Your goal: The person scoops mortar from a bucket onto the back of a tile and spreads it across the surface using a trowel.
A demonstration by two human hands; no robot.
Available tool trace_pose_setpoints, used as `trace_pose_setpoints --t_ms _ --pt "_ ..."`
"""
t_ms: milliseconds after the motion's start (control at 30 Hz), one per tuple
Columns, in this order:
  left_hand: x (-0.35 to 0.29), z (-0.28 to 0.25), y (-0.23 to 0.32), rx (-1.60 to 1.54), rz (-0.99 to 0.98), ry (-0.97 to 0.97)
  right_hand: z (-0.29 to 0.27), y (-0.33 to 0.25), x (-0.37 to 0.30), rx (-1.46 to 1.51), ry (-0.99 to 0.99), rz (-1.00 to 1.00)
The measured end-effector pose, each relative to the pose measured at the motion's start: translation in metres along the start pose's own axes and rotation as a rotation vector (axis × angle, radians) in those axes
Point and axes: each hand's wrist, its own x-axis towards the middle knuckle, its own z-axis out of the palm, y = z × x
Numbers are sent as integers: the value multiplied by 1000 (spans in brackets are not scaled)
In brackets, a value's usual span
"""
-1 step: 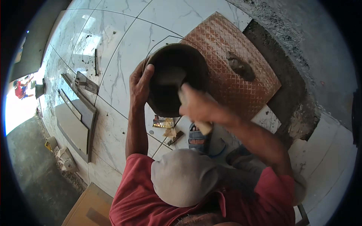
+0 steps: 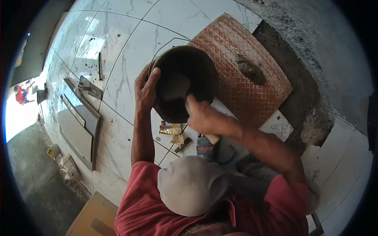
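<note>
A dark bucket [image 2: 206, 72] with a thin wire handle is tilted so its mouth faces me. My left hand [image 2: 145, 90] grips its left rim, thumb over the edge. My right hand [image 2: 208, 118] is closed on a trowel; the pale end of its handle shows below the fist. The trowel's grey blade [image 2: 176, 87] is inside the bucket, where shadow hides most of the contents. Right of the bucket lies a reddish tile [image 2: 244, 96] with its gridded underside up. A lump of wet mortar [image 2: 251, 70] sits on it.
Beyond the tile, a bare strip of rough mortar bed [image 2: 291, 63] runs along the wall. Cut tile pieces [image 2: 78, 128] lie at left, near a metal bar [image 2: 100, 66]. A small gold packet [image 2: 170, 128] is by my sandalled foot [image 2: 205, 145]. A cardboard box [image 2: 92, 216] stands lower left.
My right hand and the trowel have shifted slightly downward, and the blade sits lower in the bucket. My left hand and the bucket stay in place.
</note>
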Motion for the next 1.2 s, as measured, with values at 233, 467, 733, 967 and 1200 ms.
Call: trace_pose_setpoints --t_ms 233,467,733,967,1200 --pt "4 9 11 67 -30 -44 -19 48 -24 -691 -161 12" --pt "7 14 11 48 -7 -76 -21 28 7 -525 -157 -15" --pt "9 16 17 38 -43 -80 -60 27 -9 -681 -171 39" --pt "7 11 11 58 -41 -66 -38 49 13 -532 -154 148" --pt "4 20 14 108 -2 -79 -45 23 8 -508 -128 156"
